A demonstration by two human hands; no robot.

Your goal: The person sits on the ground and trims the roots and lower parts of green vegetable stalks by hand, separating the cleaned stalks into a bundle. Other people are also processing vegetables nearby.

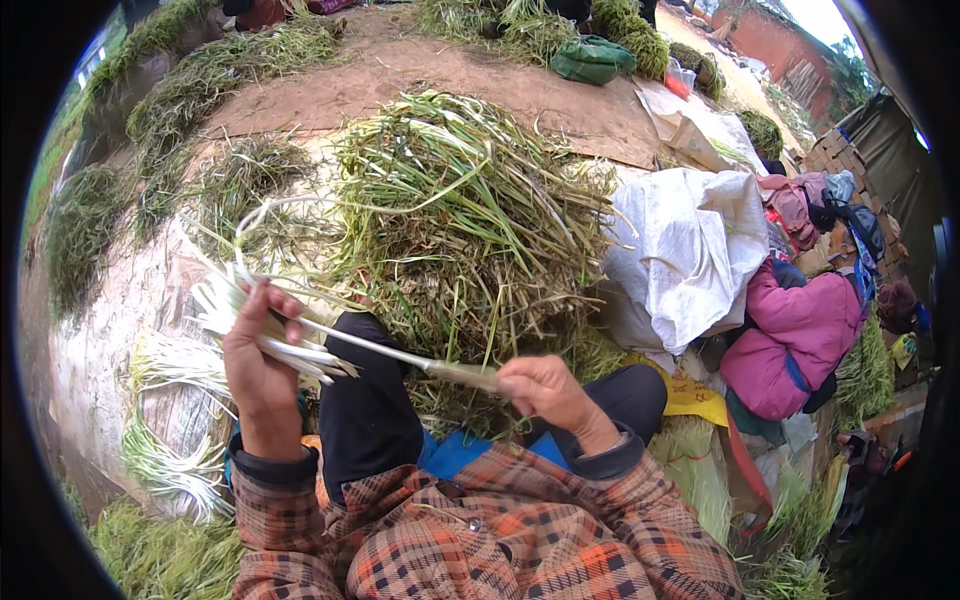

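Observation:
My left hand (259, 360) is raised and closed around a bunch of peeled white vegetable stalks (217, 300), which look like garlic shoots or young onions. A single long stalk (360, 341) runs from that hand towards my right. At its other end, my right hand (544, 390) pinches a loose, pale greenish-brown outer skin (461, 373). Just beyond my knees rises a large heap of untrimmed stalks (465, 210), green leaves mixed with dry brown ones. To the left lie two bundles of clean white stalks, an upper bundle (176, 364) and a lower bundle (176, 465).
On the right, a white woven sack (686, 247) lies beside a person in a pink jacket (802, 337). Leafy waste (165, 551) is piled at the lower left. More green piles (225, 71) line the far side, near a green bag (592, 58).

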